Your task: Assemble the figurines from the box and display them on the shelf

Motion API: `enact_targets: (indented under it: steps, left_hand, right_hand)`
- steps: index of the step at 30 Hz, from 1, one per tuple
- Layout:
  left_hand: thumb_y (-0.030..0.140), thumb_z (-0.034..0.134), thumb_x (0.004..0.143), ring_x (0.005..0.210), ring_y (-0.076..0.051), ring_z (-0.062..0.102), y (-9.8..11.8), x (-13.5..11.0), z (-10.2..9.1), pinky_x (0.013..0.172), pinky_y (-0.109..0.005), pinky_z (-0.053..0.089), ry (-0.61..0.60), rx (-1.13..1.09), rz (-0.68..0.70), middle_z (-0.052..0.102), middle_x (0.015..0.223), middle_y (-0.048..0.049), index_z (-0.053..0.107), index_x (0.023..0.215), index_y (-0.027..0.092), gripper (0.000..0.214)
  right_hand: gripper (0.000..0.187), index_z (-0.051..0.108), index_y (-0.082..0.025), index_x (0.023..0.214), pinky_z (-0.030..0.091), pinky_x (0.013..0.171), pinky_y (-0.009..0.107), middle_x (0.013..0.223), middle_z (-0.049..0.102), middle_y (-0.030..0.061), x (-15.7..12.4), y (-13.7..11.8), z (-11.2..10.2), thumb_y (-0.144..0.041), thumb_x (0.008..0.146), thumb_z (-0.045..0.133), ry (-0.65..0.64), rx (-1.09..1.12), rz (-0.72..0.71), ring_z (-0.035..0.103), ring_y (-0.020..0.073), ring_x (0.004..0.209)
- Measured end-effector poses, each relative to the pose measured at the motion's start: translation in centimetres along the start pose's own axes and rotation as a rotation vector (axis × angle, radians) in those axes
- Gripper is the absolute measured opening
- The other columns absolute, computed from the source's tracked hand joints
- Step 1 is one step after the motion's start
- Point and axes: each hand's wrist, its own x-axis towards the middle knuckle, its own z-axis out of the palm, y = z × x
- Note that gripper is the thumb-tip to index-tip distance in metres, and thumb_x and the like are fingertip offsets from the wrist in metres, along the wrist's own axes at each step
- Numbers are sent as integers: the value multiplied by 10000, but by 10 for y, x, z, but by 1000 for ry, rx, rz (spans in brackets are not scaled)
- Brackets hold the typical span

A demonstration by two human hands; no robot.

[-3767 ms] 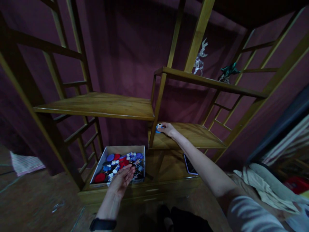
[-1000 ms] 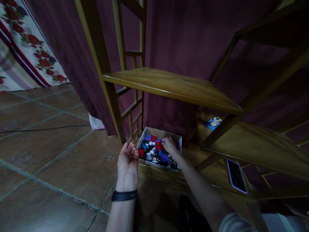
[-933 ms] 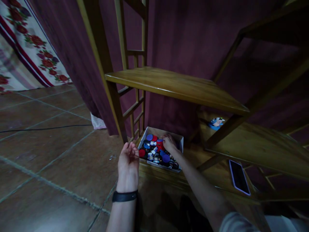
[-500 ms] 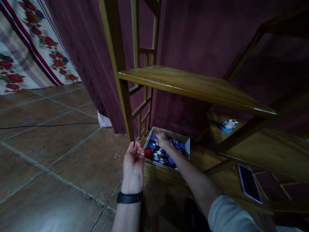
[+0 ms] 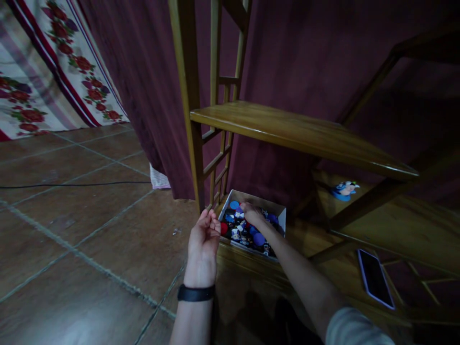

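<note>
A white cardboard box (image 5: 285, 225) on the bottom shelf holds several small figurines (image 5: 237, 234) with round blue, purple and red bases. My right hand (image 5: 252, 213) reaches into the box from the right, its fingers bent down among the figurines. The fingertips are hidden, so what they grip cannot be made out. My left hand (image 5: 204, 235), with a black band on the wrist, is palm up beside the box's left front corner. Its fingers are loosely curled and apart, with nothing in them. A red round base (image 5: 223, 228) shows just right of its fingertips.
A wooden shelf board (image 5: 287, 129) juts out above the box, next to an upright post (image 5: 190, 120). To the right, a figurine on a blue base (image 5: 344, 190) stands on another shelf. A phone (image 5: 375, 278) lies lower right. A cable (image 5: 75, 184) crosses the tiled floor.
My right hand's fingers have drawn in and bent downward among the figurines, uncovering a blue base near the back left. The view has shifted slightly left; my left hand keeps its pose.
</note>
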Motion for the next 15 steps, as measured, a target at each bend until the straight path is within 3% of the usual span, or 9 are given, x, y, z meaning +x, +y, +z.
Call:
enact_targets:
  steps: [6, 11, 15]
  left_hand:
    - [-16, 457, 769, 588, -65, 597, -14, 7, -1, 496, -145, 476, -34, 41, -86, 597, 755, -31, 539, 858, 144, 200]
    - [-22, 454, 763, 564, -75, 596, -23, 12, -2, 476, -161, 486, -63, 38, -97, 606, 734, -35, 542, 867, 135, 209]
    - [-17, 446, 772, 567, -81, 600, -20, 10, -1, 486, -171, 494, -73, 37, -116, 607, 720, -35, 546, 849, 134, 197]
  right_hand:
    - [324, 596, -204, 1012, 413, 794, 300, 969, 645, 87, -18, 18, -6, -313, 887, 318, 218, 329, 155, 593, 201, 898]
    - [354, 579, -179, 1024, 437, 643, 244, 758, 640, 23, -34, 16, -10, -387, 877, 334, 168, 610, 158, 598, 134, 634]
    - [332, 613, -176, 910, 402, 561, 218, 595, 587, -12, -46, 14, -15, -388, 866, 361, 141, 592, 108, 545, 120, 536]
